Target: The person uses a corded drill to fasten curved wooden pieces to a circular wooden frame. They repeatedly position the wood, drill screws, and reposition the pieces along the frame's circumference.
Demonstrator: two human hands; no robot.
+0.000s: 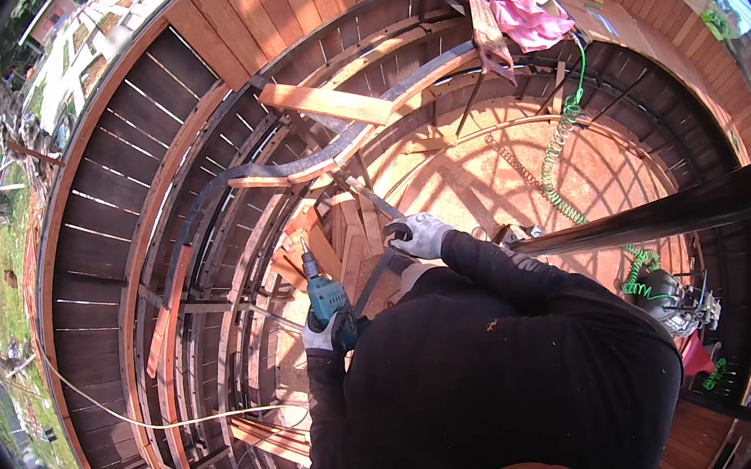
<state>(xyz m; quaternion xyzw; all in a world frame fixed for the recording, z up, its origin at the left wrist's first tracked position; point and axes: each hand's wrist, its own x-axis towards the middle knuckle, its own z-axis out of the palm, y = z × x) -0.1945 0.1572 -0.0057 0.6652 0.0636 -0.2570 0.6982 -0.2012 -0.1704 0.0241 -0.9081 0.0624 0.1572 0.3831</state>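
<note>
My left hand, in a white glove, is wrapped round the grip of a teal cordless drill. The drill's bit points away from me, toward the wooden steps. My right hand, gloved in white and dark, has its fingers curled at the end of a narrow bar. Something dark shows between those fingers, but I cannot make out what it is. Below that hand a dark flat strip slants toward my body. Loose wood offcuts lie beyond the drill.
Curved slatted tiers rise on the left. A short board lies across the curved rail. A pink cloth rests on the far ledge. A green coiled hose hangs to the floor near a compressor. A dark post crosses the right.
</note>
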